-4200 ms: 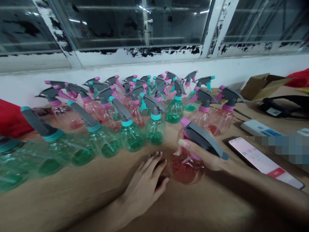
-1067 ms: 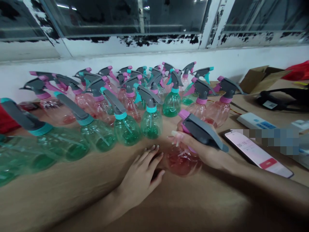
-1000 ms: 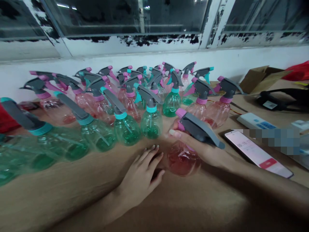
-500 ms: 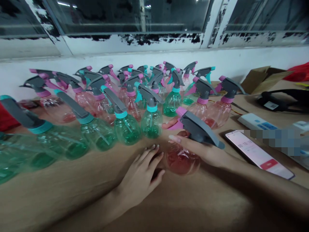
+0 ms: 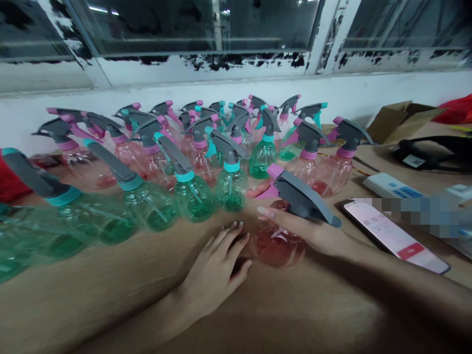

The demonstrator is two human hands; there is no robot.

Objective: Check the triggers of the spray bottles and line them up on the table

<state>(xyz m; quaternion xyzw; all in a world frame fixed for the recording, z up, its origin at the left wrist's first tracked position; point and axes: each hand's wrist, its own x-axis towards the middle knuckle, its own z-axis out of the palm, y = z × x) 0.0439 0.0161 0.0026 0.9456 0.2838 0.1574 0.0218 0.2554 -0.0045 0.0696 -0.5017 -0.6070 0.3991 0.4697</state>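
My right hand is wrapped round the neck of a pink spray bottle with a grey and pink trigger head. The bottle stands on the wooden table, and one finger reaches the pink trigger. My left hand lies palm down on the table just left of that bottle, fingers stretched and holding nothing. Beyond my hands, a green spray bottle with a turquoise collar stands close by, and another green spray bottle is beside it.
Several more pink and green spray bottles crowd the table back to the white wall. To the right lie a phone with a lit timer screen, a white box, a black strap and an open cardboard box.
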